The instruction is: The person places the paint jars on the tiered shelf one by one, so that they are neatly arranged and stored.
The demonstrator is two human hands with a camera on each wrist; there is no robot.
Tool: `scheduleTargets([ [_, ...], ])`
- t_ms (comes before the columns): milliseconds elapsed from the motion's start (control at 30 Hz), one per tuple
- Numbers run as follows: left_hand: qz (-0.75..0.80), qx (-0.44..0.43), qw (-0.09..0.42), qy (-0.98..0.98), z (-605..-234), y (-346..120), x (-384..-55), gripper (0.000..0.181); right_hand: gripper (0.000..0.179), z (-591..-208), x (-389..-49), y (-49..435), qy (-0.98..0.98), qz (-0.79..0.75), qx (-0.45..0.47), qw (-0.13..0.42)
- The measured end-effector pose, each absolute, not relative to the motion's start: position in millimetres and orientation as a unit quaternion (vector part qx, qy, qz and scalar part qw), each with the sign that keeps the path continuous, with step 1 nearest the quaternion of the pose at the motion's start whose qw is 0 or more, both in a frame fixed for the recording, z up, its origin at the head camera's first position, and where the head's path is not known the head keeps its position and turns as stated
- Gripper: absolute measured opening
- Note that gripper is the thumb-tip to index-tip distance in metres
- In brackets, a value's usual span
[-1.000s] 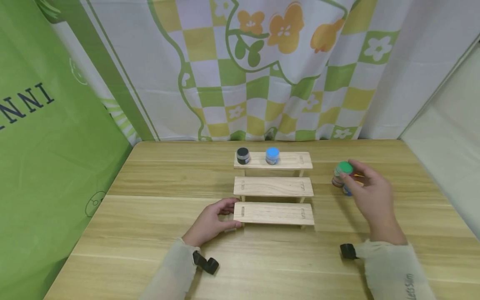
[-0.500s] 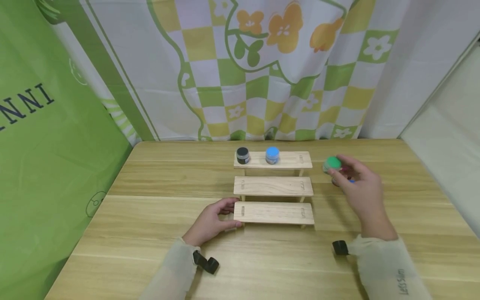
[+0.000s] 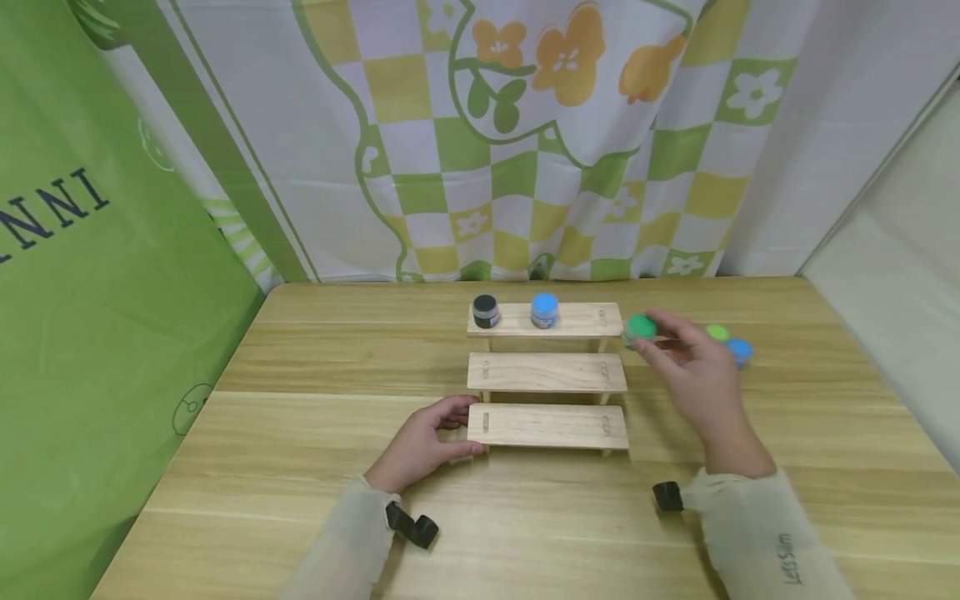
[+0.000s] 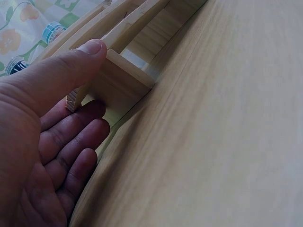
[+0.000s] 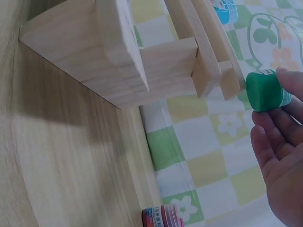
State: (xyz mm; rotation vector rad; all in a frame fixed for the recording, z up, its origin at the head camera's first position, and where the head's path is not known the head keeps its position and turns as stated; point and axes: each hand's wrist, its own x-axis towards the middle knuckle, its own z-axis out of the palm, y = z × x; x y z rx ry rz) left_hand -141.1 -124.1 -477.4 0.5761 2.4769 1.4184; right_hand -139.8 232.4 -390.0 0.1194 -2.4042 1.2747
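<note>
A three-tier wooden step rack [image 3: 547, 372] stands on the table. At its left end, my left hand [image 3: 422, 443] grips the lowest board, thumb in front and fingers behind; in the left wrist view the thumb [image 4: 71, 71] lies along the board's end. My right hand [image 3: 697, 379] pinches a small green-lidded paint jar [image 3: 640, 327] between thumb and fingers, just off the right end of the top board. In the right wrist view the green jar [image 5: 266, 91] is held sideways by the board's end. On the top board sit a black-lidded jar [image 3: 486, 312] and a blue-lidded jar [image 3: 544, 311].
Beyond my right hand, a light-green-lidded jar [image 3: 717, 333] and another blue-lidded jar [image 3: 739, 352] are on the wooden table [image 3: 300, 467], partly hidden. A pinkish jar [image 5: 161, 216] shows in the right wrist view. A patterned curtain [image 3: 562, 167] hangs behind the table.
My right hand has moved left with the green-lidded jar, from beside the other jars to the right end of the top board. My left hand and the rack have stayed put.
</note>
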Motion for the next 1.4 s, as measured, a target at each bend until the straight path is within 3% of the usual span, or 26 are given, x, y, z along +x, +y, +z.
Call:
scheduleTargets([
  [333, 0.486, 0.203, 0.118, 0.842, -480.3, -121.1, -140.0, 0.068, 0.043, -388.9, -141.0, 230.0, -0.875, 0.441, 0.056, 0.189],
  [833, 0.478, 0.204, 0.112, 0.847, -478.7, -123.1, -139.2, 0.067, 0.051, -376.7, -156.1, 225.9, -0.897, 0.424, 0.074, 0.104],
  [1400, 0.485, 0.206, 0.107, 0.843, -476.9, -123.8, -140.8, 0.067, 0.049, -372.5, -171.2, 224.8, -0.909, 0.39, 0.11, 0.103],
])
